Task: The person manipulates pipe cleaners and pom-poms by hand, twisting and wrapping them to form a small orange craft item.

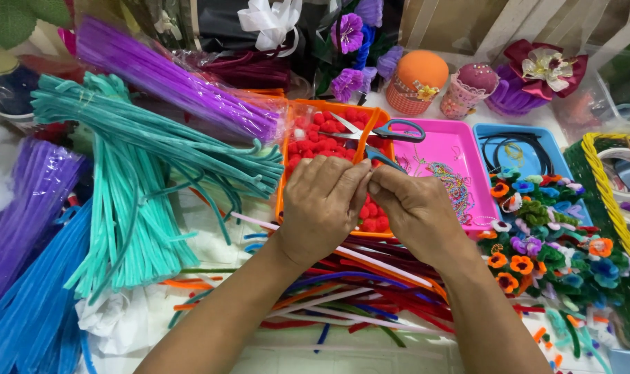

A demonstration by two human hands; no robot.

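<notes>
Fuzzy craft stems in many colours cover the table we look down on. Our left hand and right hand meet at the middle of the view, backs up, thumbs and forefingers pressed together tip to tip over the near edge of an orange tray full of red pompoms. The fingers of both hands are curled and closed, pinched on something too small for us to make out; a short teal piece pokes out just above the right fingers, slanting up and to the left, its long axis running toward the tray. We judge that the hands are held this close so both can work one tiny piece with a firm pinch.

Scissors with blue handles lie across the far corner of the orange tray, blades pointing left, handles over a pink tray holding a beaded chain. A loose heap of red, orange, white and purple stems lies under our wrists, running mostly left to right. To the left, bundles of teal stems, purple stems and blue stems lie sorted by colour, fanned toward us, probably for easy picking. To the right, small finished flowers crowd together beside a blue tray.
</notes>
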